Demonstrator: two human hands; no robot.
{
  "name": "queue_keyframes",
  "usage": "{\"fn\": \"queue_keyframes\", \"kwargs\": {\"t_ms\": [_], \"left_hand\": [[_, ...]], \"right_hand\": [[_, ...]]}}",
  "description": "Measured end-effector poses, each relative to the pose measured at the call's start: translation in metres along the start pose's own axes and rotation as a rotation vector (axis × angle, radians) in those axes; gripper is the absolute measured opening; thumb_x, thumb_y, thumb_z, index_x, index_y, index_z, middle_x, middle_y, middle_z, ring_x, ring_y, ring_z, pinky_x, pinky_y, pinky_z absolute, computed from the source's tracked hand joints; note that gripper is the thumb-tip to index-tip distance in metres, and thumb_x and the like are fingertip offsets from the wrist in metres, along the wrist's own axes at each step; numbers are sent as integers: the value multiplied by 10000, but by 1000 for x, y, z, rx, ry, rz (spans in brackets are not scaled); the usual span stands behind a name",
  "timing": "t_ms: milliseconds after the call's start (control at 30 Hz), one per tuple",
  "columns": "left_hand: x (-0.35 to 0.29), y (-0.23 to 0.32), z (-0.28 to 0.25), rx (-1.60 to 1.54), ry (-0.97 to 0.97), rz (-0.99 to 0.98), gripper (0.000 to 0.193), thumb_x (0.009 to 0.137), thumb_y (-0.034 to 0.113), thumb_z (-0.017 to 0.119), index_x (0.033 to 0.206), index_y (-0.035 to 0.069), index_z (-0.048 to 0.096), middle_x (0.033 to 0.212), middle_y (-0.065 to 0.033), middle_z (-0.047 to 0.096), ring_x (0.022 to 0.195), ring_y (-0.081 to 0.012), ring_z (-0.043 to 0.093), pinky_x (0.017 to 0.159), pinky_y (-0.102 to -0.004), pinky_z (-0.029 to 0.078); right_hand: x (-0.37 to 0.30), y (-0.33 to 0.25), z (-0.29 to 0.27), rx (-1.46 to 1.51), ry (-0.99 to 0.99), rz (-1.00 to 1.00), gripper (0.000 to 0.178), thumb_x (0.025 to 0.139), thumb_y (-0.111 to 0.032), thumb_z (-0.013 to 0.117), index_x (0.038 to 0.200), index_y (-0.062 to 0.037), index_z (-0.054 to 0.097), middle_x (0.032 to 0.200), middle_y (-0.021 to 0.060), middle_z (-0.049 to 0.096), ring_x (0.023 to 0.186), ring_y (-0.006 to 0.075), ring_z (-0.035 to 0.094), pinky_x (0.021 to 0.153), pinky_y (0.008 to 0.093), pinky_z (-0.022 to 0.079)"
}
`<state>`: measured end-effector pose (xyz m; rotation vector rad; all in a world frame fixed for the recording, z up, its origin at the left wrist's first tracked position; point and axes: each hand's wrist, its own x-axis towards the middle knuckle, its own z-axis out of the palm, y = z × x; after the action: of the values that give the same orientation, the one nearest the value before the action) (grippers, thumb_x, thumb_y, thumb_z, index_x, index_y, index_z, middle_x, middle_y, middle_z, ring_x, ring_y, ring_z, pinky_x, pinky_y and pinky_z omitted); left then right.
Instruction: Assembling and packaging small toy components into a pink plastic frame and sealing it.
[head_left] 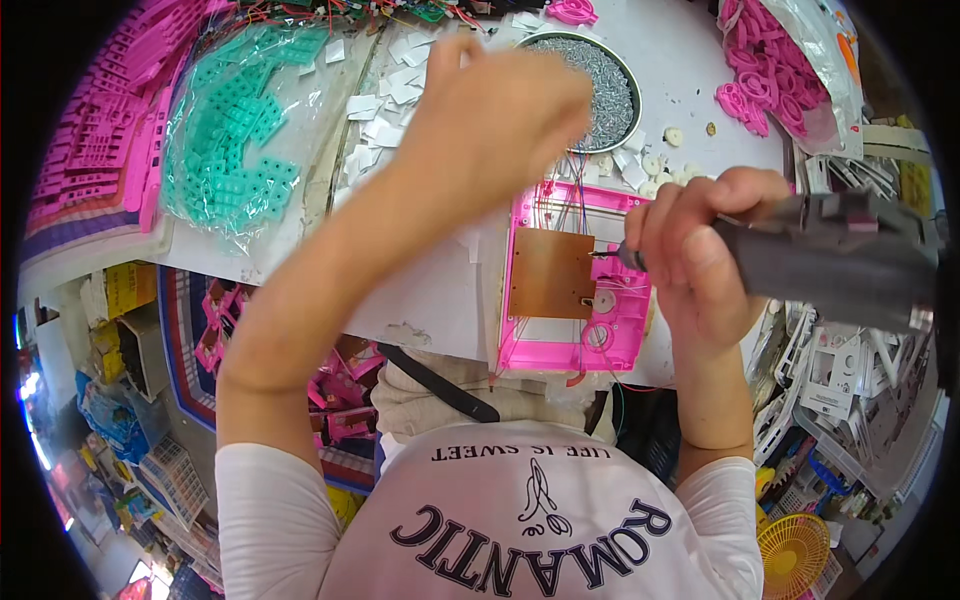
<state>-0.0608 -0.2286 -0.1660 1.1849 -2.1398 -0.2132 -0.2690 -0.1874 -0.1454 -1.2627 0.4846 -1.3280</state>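
White table [420, 325]: crowded toward the upper frame, crossed on a slant by the left forearm [330, 270]
Top edge: lined with green circuit boards [430, 10] and tangled leads
White squares [400, 95]: scattered loose at upper centre, partly hidden behind the forearm
Pink moulded parts [100, 140]: heaped at upper left
Pale discs [660, 165]: lying loose just below and right of the steel bowl [638, 95], near the right hand [705, 235]
View of the bowl: cut off on the left side by the left hand [510, 110]
View of the pink casing [628, 340]: cut into at upper right by the right hand

Bowl: round, at upper centre, filled with small silver screws [608, 95]
Clear bag at upper left [310, 115]: spread out flat, filled with teal parts [240, 120]
Clear bag at upper right [830, 120]: bulging beside pink ring-shaped parts [770, 80], some inside, some spilling onto the table
Yellow basket [795, 555]: low at lower right, contents too small to tell

Casing: lying open just right of centre, holding a brown board [548, 275] and thin coloured wires [570, 205]
Left hand: blurred, fingers curled over the bowl area; cannot tell how far open or whether holding anything
Right hand: wrapped firmly around a dark power screwdriver [830, 260], pointed left
Screwdriver tip: at the board's right edge, contact unclear
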Motion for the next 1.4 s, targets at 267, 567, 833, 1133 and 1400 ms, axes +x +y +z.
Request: {"fn": "queue_keyframes", "kwargs": {"t_ms": [267,567,833,1133,1400], "left_hand": [[-118,69,8,-91,-226,-22,89,847,92,712,873,116,630,1162,-8,718,1210,-154,643,1132,-518,334],[-127,62,9,-89,-197,11,111,849,122,740,867,148,633,1165,30,725,1197,-126,649,1116,-525,321],[-117,51,2,-140,-241,57,152,839,129,748,846,156,599,1163,32,729,1186,-132,655,1160,-604,261],[-118,50,3,-163,-213,52,85,850,116,661,819,130,583,1115,2,742,1168,-137,664,1178,-587,261],[-117,54,3,-210,-206,-6,83,851,129,738,897,140,670,1113,-10,739,1137,-168,680,1171,-602,246]], "right_hand": [[-10,8,5,-21,-91,7,323,918,-11,654,1137,-31,416,842,100,596,701,144,588,729,354,565],[-13,9,0,-56,-117,-13,317,914,-7,653,1111,-40,407,880,110,584,712,157,596,725,354,574],[-11,6,10,-125,-95,2,295,950,-127,663,1124,-94,427,732,49,517,592,143,506,629,342,496],[-12,14,11,-274,-156,-4,309,940,-113,699,1020,-99,401,646,44,505,534,144,470,544,355,457],[-4,1,2,-127,-254,7,298,897,-11,686,1106,-42,476,783,74,590,666,156,590,624,310,512]]}}
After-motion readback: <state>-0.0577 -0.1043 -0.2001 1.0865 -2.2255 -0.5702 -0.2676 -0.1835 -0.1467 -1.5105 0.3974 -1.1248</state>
